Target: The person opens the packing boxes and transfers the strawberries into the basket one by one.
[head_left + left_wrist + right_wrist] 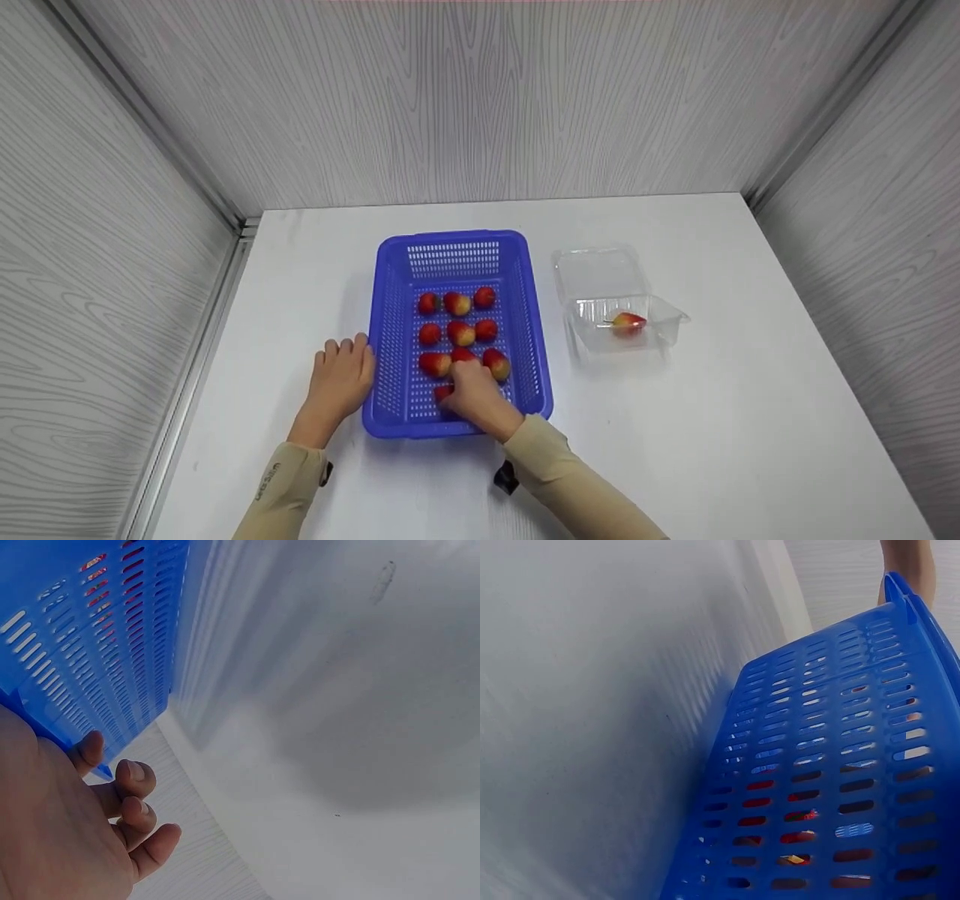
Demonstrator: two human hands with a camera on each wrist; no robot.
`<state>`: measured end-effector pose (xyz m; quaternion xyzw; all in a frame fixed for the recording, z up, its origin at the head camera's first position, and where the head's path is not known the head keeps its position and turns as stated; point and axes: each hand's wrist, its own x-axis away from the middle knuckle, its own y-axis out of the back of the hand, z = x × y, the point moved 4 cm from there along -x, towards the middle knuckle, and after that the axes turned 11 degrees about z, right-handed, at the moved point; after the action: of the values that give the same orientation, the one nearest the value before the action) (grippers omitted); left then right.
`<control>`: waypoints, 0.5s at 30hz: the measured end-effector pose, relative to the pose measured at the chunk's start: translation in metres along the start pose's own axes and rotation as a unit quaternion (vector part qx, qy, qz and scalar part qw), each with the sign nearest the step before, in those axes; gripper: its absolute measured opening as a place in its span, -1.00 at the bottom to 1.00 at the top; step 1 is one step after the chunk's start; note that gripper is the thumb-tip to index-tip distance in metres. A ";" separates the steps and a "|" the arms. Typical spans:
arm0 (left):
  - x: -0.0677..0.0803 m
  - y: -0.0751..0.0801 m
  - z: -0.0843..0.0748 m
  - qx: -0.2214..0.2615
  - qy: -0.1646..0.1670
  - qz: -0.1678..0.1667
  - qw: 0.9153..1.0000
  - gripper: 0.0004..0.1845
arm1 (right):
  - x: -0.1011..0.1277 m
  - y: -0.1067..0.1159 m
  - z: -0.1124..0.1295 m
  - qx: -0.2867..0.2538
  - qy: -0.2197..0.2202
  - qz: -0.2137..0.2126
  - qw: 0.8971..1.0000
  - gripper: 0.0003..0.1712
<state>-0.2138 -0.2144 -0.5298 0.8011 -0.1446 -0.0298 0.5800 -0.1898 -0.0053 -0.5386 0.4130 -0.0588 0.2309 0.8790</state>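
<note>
A blue slotted basket stands mid-table and holds several red strawberries. My right hand reaches into its near end, its fingers curled down onto a strawberry that shows only partly beside them. My left hand rests on the table against the basket's left wall. In the left wrist view, that hand has loosely bent fingers, holds nothing, and is next to the basket wall. The right wrist view shows only the basket's wall, with red fruit behind the slots.
To the right of the basket, an open clear clamshell box holds one strawberry. The white table is enclosed by grey wood-grain walls on three sides. My left forearm shows beyond the basket rim.
</note>
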 end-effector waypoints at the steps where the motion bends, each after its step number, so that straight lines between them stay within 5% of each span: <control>1: 0.000 0.000 0.000 0.000 0.000 0.001 1.000 -0.72 | 0.001 0.000 0.000 -0.002 0.002 -0.001 1.000 -0.68; 15: 0.000 0.002 0.000 -0.006 -0.001 0.002 1.000 -0.72 | 0.004 0.002 0.001 0.018 0.005 -0.006 1.000 -0.74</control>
<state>-0.2139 -0.2155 -0.5278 0.7974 -0.1472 -0.0303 0.5844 -0.1867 -0.0036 -0.5349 0.4281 -0.0474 0.2285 0.8731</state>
